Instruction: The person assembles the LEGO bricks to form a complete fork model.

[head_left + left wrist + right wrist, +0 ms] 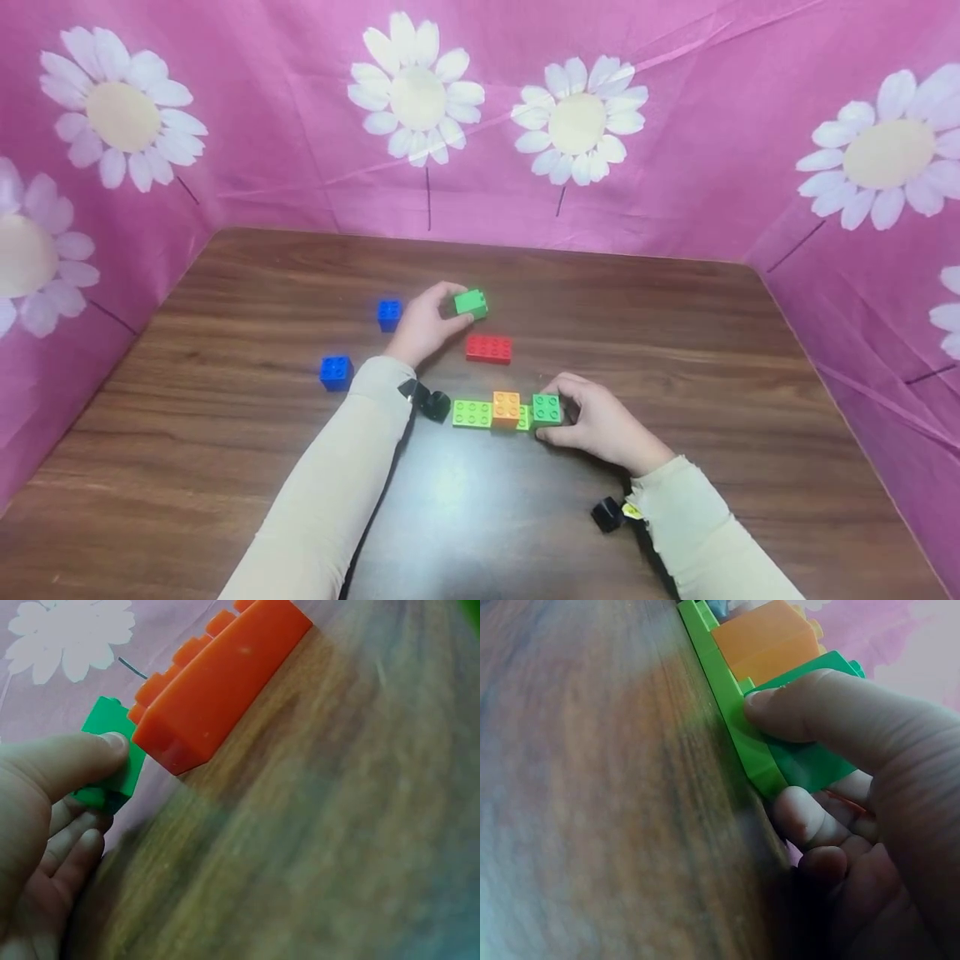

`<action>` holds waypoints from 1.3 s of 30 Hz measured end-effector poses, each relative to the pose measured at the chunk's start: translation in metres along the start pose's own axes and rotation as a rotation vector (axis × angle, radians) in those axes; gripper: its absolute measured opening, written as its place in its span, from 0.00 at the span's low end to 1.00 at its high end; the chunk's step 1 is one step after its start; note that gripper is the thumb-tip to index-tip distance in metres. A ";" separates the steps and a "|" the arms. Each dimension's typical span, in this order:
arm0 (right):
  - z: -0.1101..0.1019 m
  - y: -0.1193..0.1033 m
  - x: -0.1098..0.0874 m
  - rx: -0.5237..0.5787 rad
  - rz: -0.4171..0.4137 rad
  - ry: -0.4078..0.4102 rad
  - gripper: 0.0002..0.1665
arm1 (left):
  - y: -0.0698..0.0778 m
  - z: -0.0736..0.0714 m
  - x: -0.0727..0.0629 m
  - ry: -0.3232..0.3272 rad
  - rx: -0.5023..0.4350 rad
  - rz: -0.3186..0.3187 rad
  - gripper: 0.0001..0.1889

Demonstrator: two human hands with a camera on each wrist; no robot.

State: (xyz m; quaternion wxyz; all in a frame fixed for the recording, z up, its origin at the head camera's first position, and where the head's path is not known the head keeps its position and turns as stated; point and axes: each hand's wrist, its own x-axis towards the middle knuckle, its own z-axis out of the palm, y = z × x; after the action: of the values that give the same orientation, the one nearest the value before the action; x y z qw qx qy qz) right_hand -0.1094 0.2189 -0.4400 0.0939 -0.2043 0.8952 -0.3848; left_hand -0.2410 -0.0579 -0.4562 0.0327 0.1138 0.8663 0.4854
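Observation:
My left hand (431, 321) pinches a bright green building brick (470, 303) between thumb and fingers; its studs face sideways in the head view. Just nearer to me lies a red brick (488, 349) with two rows of studs, large in the left wrist view. My right hand (600, 421) grips a darker green brick (546, 409) at the right end of a long, low lime-green brick (472, 414). An orange brick (506, 409) stands on that lime piece, left of the darker green one. In the right wrist view, the thumb presses the darker green brick's side.
Two blue bricks (337, 372) stand on the wooden table (675, 333) left of my left hand, one farther back. Black wrist cameras (607, 514) hang at both sleeves. A pink cloth (285, 108) with white daisies borders the table's back and sides.

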 end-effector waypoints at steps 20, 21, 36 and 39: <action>0.008 0.000 -0.003 0.006 0.005 0.007 0.19 | -0.007 -0.011 -0.067 -0.067 -0.245 -0.059 0.24; 0.007 0.000 -0.003 0.005 0.005 0.008 0.19 | -0.007 -0.011 -0.070 -0.066 -0.256 -0.062 0.23; 0.003 -0.003 -0.001 -0.003 0.003 0.010 0.19 | -0.002 -0.018 -0.119 -0.175 -0.357 -0.056 0.25; 0.000 -0.003 0.000 -0.007 0.008 0.008 0.19 | 0.001 -0.018 -0.125 -0.206 -0.383 -0.020 0.25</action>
State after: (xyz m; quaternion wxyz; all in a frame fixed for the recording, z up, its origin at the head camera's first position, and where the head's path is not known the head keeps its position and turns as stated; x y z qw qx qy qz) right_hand -0.1090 0.2175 -0.4378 0.0909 -0.1995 0.8977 -0.3821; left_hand -0.1219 -0.1010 -0.4525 0.1467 0.1458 0.7514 0.6265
